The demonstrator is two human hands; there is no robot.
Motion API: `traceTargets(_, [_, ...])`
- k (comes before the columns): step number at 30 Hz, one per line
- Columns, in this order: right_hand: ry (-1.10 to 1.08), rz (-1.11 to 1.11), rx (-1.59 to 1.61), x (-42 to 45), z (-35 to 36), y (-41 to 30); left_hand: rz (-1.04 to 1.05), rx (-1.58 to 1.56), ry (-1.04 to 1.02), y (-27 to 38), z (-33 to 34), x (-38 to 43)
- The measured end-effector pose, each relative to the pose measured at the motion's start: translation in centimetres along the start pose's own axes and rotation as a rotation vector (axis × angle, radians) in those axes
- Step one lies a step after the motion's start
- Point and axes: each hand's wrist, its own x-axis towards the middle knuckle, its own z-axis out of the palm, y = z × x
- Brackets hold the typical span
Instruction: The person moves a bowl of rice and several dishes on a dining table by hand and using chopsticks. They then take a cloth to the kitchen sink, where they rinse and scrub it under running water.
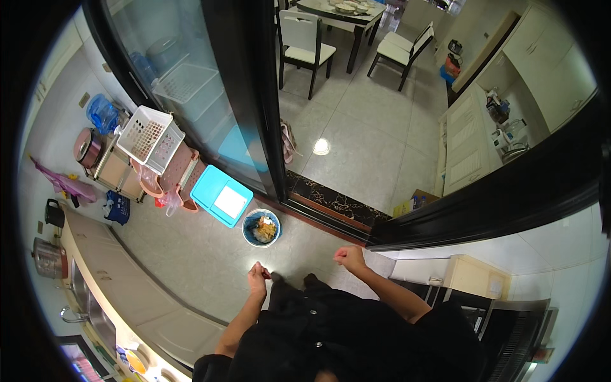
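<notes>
My left hand (258,278) hangs over the floor in front of my legs, its fingers loosely curled, with nothing seen in it. Farther right, beside the doorway, my right hand (351,259) is curled inward and also looks bare. Ahead of me on the floor stands a round bin (247,232) with a blue liner, holding food scraps (265,230). Touching or almost touching it is a box with a turquoise lid (210,187), on which lies a white sheet (231,201). Neither hand touches the bin or the box.
Behind the box are a pink perforated basket (176,167) and a white plastic basket (148,136). A glass sliding door (267,95) and its raised sill (329,215) border the doorway. Kitchen cabinets (129,277) line the left; dining chairs (305,38) stand beyond.
</notes>
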Motion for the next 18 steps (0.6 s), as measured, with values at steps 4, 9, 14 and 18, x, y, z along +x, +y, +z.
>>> traceTargets(4, [-0.013, 0.026, 0.132, 2.4, -1.3, -0.3, 0.022, 0.224, -0.006, 0.6, 2.0, 2.1])
traceTargets(9, [-0.003, 0.098, 0.098, 6.5, -2.4, 0.5, -0.081, 0.316, 0.239, -2.8, -1.1, 7.1])
traceTargets(14, [0.163, 0.104, 0.039, 12.3, -7.2, 2.4, 0.667, 1.161, -0.029, -4.2, -4.1, 13.0])
traceTargets(18, [0.415, 0.377, 0.259, 15.2, -10.7, 6.2, 0.191, 1.059, -0.232, -1.2, 4.2, 16.0])
